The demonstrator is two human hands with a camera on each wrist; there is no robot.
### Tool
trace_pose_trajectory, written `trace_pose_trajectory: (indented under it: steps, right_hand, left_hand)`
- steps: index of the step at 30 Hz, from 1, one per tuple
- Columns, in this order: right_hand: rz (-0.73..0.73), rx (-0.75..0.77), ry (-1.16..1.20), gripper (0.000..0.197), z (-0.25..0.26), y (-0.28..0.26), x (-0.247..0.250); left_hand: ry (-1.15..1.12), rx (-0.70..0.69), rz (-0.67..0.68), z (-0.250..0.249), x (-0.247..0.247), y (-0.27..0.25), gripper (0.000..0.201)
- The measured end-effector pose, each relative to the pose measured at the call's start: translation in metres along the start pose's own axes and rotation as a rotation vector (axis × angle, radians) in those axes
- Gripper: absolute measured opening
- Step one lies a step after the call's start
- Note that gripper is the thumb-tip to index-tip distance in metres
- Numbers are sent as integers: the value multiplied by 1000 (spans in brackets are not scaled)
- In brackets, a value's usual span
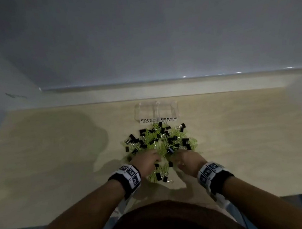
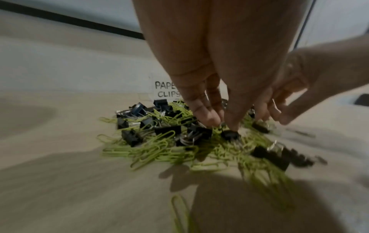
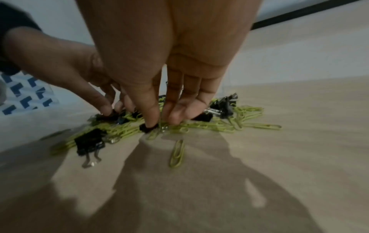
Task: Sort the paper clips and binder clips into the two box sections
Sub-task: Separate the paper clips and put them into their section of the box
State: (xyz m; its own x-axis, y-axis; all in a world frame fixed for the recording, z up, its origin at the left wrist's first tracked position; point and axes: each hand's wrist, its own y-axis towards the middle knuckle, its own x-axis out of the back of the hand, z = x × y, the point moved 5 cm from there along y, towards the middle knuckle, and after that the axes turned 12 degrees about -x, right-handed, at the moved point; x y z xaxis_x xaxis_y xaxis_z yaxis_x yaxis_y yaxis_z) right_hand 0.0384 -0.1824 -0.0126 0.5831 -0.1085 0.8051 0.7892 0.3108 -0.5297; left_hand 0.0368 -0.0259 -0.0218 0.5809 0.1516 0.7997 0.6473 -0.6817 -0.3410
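Both hands are being worked into the near edge of the pile. Left hand (image 1: 146,163): fingertips pinching a black binder clip (image 2: 230,134). Right hand (image 1: 186,162): fingers pinching a green paper clip (image 3: 159,124). Mixed pile (image 1: 159,143) is lying at 12 o'clock from the hands; sorting seemingly barely begun. Clear box (image 1: 156,110) beyond, at 12 o'clock, both sections looking empty. Bare table (image 1: 242,132) is lying open at 3 and 9 o'clock.
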Motion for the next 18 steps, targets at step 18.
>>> trace_pose_trajectory:
  steps: [18]
  right_hand:
    - [-208,-38,353,13,-12,6,5]
  left_hand:
    - [26,-124,-103,24,0,0,19]
